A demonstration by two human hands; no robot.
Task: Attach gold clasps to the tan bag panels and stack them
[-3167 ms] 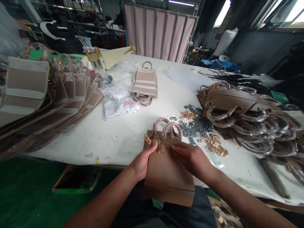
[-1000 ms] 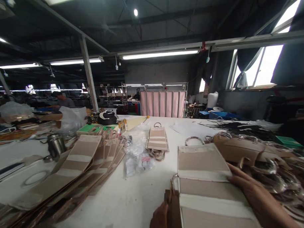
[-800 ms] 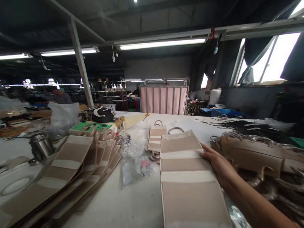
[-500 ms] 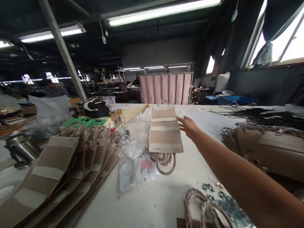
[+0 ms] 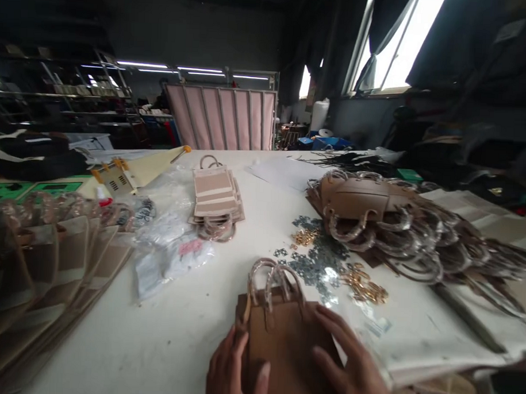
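Observation:
A flat brown bag (image 5: 284, 341) with two wrapped curved handles lies at the near edge of the white table (image 5: 190, 309). My left hand (image 5: 235, 371) rests on its left edge, thumb on the bag's face. My right hand (image 5: 347, 366) lies flat on its right side with fingers spread. Farther back, a small stack of beige striped bags (image 5: 215, 198) sits on the table, no hand near it.
A big heap of brown bags with wrapped handles (image 5: 395, 224) fills the right side. Loose gold clasps (image 5: 366, 284) and grey metal bits (image 5: 321, 265) lie between. Fanned beige bags (image 5: 49, 258) lie left, plastic packets (image 5: 170, 245) beside them. A pink folding screen (image 5: 225, 118) stands behind.
My right hand laid a striped bag on the far stack, then drew back. The view dropped from the ceiling to the table, and both hands now rest on a brown bag.

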